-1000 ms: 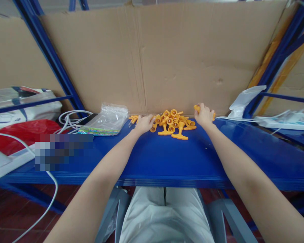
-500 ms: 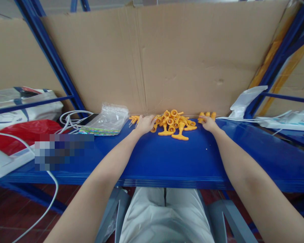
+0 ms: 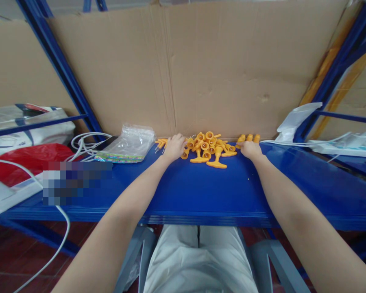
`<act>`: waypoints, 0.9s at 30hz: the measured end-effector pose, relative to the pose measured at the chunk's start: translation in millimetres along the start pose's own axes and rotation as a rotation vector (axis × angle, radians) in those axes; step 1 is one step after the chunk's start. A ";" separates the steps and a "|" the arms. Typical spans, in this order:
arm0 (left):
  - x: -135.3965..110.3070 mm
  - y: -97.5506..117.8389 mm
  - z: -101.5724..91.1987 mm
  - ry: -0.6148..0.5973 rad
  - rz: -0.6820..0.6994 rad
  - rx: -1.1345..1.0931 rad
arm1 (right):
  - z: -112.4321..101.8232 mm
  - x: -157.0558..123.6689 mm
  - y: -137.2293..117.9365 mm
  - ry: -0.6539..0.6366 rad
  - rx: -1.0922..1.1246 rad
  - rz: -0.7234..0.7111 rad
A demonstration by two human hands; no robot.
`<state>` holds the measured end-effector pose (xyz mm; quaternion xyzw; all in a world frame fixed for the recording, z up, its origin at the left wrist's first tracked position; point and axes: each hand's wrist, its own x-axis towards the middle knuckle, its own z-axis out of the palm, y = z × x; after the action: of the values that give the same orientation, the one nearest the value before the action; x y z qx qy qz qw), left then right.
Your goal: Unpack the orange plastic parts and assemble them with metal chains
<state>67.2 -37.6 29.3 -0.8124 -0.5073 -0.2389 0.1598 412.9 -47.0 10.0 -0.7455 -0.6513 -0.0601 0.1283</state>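
Note:
My left hand point(image 3: 174, 148) rests at the left side of a pile of yellow plastic corkscrew parts point(image 3: 204, 145), fingers bent down; what they hold, if anything, is hidden. To its left lie small yellow pieces with metal spirals point(image 3: 161, 143). The pile has bell-shaped cups and T-shaped handles, with one handle point(image 3: 216, 164) lying nearest me. On the right, my right hand point(image 3: 251, 150) is closed at the lower end of a tilted yellow piece point(image 3: 240, 139). Two similar yellow pieces point(image 3: 253, 138) stand just behind that hand, against the cardboard.
Clear plastic bags point(image 3: 131, 143) are stacked left of the pile. White cables point(image 3: 85, 142) and a red bag point(image 3: 33, 158) lie farther left. A cardboard sheet point(image 3: 219, 73) backs the blue table point(image 3: 201, 195). A white power strip point(image 3: 344, 149) is at far right.
My right hand has shifted slightly left and lower, uncovering more of the upright yellow pieces. The leftmost of them now leans. My left hand's fingers have lifted a little and moved slightly.

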 end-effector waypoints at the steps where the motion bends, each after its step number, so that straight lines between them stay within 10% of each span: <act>1: -0.2 0.1 -1.2 0.011 0.000 -0.002 | 0.5 0.4 -0.2 -0.001 -0.009 -0.014; 27: 3.6 -4.4 -1.6 0.039 -0.131 -0.032 | 13.6 7.1 3.0 -0.051 0.035 -0.117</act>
<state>64.2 -33.8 32.7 -0.7750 -0.5523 -0.2730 0.1405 415.8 -36.9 -1.5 -0.7051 -0.6978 -0.0370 0.1207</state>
